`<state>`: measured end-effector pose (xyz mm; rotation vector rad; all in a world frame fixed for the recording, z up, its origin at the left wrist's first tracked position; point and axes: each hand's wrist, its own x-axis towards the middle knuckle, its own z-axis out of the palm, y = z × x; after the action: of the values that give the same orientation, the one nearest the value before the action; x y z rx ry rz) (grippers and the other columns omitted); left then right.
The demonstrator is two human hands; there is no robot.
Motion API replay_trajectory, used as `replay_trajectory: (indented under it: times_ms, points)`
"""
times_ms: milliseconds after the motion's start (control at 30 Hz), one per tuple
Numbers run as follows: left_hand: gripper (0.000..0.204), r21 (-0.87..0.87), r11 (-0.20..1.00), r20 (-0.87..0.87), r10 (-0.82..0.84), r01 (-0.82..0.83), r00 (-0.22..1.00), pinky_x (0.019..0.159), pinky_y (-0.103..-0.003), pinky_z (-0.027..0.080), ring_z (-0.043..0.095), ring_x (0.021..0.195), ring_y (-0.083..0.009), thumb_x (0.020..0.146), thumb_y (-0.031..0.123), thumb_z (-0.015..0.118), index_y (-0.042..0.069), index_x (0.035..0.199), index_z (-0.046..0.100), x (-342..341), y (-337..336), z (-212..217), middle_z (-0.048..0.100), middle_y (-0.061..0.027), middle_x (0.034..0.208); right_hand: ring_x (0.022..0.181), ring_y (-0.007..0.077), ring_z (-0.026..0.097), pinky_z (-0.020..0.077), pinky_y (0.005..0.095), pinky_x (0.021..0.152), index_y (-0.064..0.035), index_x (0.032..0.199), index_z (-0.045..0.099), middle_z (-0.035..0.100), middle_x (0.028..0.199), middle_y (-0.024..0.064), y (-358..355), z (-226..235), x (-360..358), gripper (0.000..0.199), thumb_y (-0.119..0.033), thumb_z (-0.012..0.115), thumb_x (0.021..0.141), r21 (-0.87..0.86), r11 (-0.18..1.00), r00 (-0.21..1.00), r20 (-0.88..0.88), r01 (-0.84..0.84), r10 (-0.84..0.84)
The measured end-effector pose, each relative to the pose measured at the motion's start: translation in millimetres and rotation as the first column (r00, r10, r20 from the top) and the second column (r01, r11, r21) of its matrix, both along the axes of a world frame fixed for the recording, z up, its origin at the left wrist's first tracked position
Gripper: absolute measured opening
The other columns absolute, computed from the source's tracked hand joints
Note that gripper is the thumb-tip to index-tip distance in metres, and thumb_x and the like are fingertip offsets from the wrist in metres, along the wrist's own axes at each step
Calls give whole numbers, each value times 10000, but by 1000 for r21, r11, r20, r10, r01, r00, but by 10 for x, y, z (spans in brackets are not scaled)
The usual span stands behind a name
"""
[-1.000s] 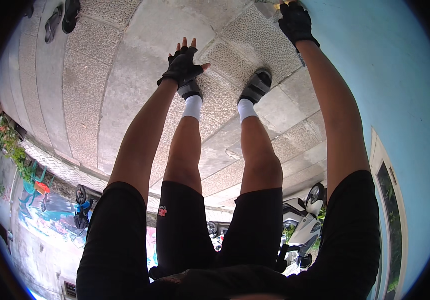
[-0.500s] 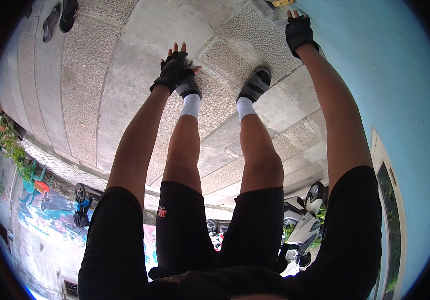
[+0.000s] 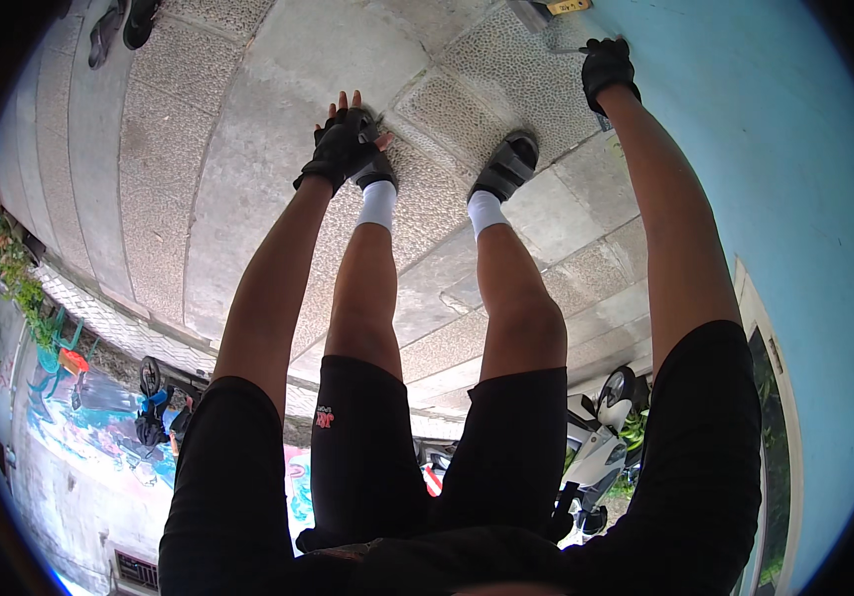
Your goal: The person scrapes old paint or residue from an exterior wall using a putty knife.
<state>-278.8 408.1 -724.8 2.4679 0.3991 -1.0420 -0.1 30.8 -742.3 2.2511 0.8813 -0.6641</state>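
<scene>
fingers of my left hand (image 3: 340, 149) spread above my shoe (image 3: 377, 177), holding nothing; right hand (image 3: 606, 70) curls near a tool (image 3: 552, 10), grip unclear; nothing lifted yet.

A grey open sandal (image 3: 375, 171), worn over a white sock (image 3: 379, 204), is planted flat on the paved floor (image 3: 248, 149); its toe end is covered by a gloved hand. A small metal tool (image 3: 571, 48) is seen lying on the floor beside the blue wall (image 3: 745, 149).
</scene>
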Motion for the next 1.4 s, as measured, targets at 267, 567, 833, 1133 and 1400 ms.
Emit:
replay_trajectory:
  times_ms: [267,567,833,1133,1400]
  points:
    - [1109,9,986,-95,166,-166,982,1140,-615,205,41,1486,-463,739,602,740,152,1571,162,89,-264,474,-85,-301,1593,940,242,662,475,406,832,-95,987,667,660,966,99,-258,223,-579,162,-149,552,887,317,948,986,-148,-28,78]
    - [1168,-290,947,52,163,-141,985,1206,-456,177,55,1486,-443,744,445,781,-18,1539,62,83,-522,1656,30,-308,1589,904,378,667,522,466,780,-82,877,748,709,918,185,697,1473,-1952,287,-293,554,872,396,422,576,-492,816,-653]
    - [877,-399,908,411,55,125,910,1123,-436,343,395,1374,-385,792,326,732,-2,1480,299,339,-502,3258,338,-252,1523,905,387,659,518,473,793,-95,908,710,704,915,193,1095,3459,-2635,209,-213,556,829,454,240,507,-675,858,-536]
    - [458,-616,787,338,250,13,907,931,-388,492,626,1110,-257,951,256,624,68,1344,483,579,-352,5361,595,-129,1279,679,98,613,481,227,627,4,1269,609,634,720,35,761,5218,-2819,392,-160,575,915,71,-545,-36,-982,835,-184]
    - [377,-932,329,37,503,-151,864,847,-294,451,612,1010,-160,997,315,560,70,1282,529,664,-245,5970,635,-54,1220,890,213,637,501,307,795,33,1183,644,626,1065,119,669,8164,-3106,384,32,700,803,273,-581,490,-833,767,256]
